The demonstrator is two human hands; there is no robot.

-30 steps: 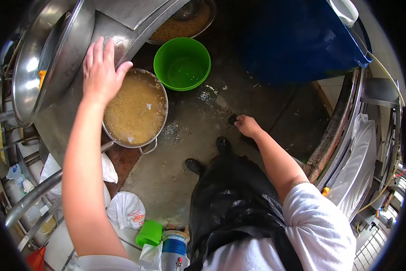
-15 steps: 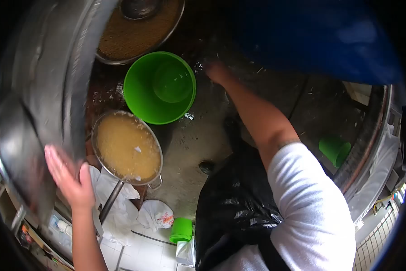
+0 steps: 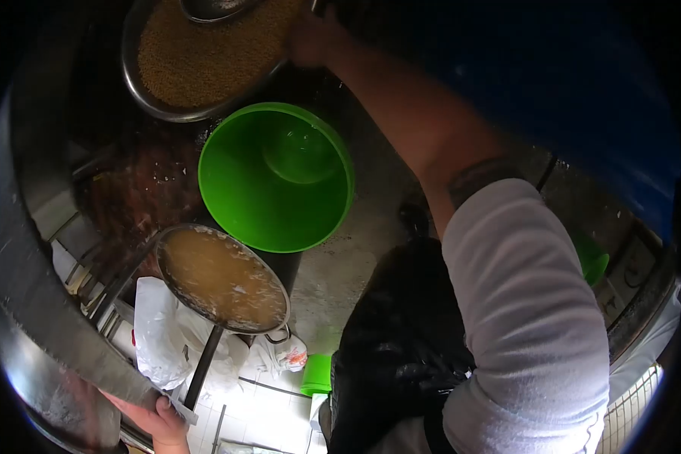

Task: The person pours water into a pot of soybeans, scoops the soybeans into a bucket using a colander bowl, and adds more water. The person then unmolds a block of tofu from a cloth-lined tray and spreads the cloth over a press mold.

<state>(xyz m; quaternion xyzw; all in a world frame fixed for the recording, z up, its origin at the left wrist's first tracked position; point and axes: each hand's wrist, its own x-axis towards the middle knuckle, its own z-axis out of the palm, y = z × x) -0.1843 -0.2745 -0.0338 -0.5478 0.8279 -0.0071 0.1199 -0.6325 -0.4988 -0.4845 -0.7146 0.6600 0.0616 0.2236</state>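
A metal basin of yellowish grains (image 3: 204, 57) is at the top, with a round metal bowl (image 3: 213, 6) in it. My right hand (image 3: 310, 38) reaches to the basin's right rim; it is dark and blurred, so its finger positions are unclear. Below the basin stands a green bucket (image 3: 242, 189), its inside showing. Nearer sits a pot of cloudy yellow liquid (image 3: 223, 280) with a metal handle. At the lower left my left hand (image 3: 158, 420) rests at the edge of a large metal surface (image 3: 52, 318), thumb apart from the fingers, which are partly hidden.
A large blue container (image 3: 567, 83) fills the upper right. White plastic bags (image 3: 158, 333) lie below the pot, and a small green container (image 3: 317, 374) is beside them. Another green container (image 3: 592, 261) is at the right. A metal bar slants below the pot.
My right hand has moved up and forward to the grain basin. My left hand has shifted down to the lower left. The view has moved, bringing the basin and green bucket closer.
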